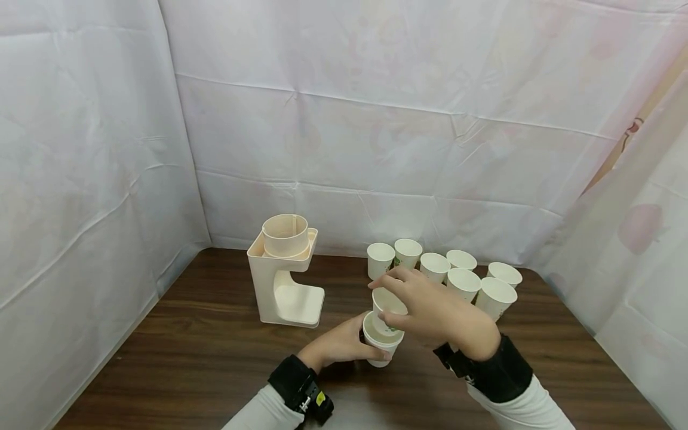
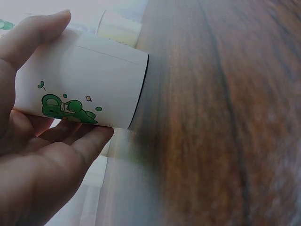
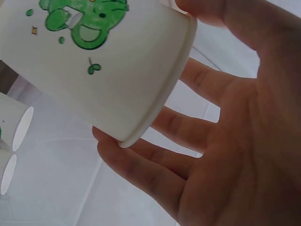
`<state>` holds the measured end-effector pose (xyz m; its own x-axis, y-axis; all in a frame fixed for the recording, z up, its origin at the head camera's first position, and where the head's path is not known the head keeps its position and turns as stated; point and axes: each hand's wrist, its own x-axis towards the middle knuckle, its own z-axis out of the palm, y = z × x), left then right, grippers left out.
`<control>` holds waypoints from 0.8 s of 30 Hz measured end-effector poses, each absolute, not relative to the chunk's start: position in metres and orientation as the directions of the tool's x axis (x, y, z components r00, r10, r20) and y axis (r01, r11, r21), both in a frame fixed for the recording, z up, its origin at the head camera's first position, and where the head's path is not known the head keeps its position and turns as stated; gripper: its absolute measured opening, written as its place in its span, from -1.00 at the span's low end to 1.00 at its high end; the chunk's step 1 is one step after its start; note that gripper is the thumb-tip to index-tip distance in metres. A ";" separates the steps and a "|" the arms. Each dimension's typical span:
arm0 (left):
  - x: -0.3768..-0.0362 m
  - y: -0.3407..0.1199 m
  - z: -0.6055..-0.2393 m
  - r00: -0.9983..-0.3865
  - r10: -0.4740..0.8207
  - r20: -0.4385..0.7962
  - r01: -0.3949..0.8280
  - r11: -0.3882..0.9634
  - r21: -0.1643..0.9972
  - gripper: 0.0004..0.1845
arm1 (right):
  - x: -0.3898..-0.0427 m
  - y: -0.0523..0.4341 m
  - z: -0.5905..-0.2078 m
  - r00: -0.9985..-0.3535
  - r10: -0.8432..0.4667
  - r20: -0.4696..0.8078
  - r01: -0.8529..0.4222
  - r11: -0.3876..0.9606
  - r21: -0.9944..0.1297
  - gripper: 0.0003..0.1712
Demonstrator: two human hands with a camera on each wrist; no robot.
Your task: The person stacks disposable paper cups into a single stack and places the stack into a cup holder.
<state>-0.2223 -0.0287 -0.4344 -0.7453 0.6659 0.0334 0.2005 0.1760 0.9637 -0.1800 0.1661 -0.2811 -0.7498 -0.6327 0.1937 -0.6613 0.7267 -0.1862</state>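
Note:
My left hand (image 1: 341,346) grips a white paper cup (image 2: 94,70) low over the brown table, thumb on one side and fingers on the other. A green cartoon animal is printed on that cup's wall. Above it, my right hand (image 1: 430,304) holds a second white paper cup (image 3: 117,89) by its rim, between thumb and fingers. This upper cup also bears a green cartoon print. In the head view its lower end overlaps the mouth of the lower cup, and it tilts a little.
Several white paper cups (image 1: 463,282) stand upright in a loose group at the back right. A cream stand (image 1: 266,286) with a round tube (image 1: 286,239) on top is at the back left. White cloth (image 1: 344,131) hangs around the wooden table (image 1: 204,358).

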 end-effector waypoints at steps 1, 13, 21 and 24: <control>-0.222 -0.029 -0.434 -0.745 0.666 0.032 0.199 0.176 0.964 -0.28 | -0.180 0.166 -0.282 -0.749 -0.636 0.187 -0.663 0.723 -0.193 -0.59; -0.221 -0.030 -0.432 -0.732 0.680 0.037 0.193 0.155 0.969 -0.24 | -0.181 0.161 -0.292 -0.736 -0.658 0.161 -0.677 0.709 -0.196 -0.59; -0.221 -0.030 -0.433 -0.731 0.681 0.033 0.191 0.158 0.969 -0.25 | -0.183 0.158 -0.297 -0.721 -0.675 0.157 -0.692 0.693 -0.202 -0.61; -0.222 -0.030 -0.433 -0.732 0.681 0.035 0.193 0.158 0.968 -0.24 | -0.183 0.158 -0.300 -0.717 -0.681 0.149 -0.695 0.687 -0.211 -0.63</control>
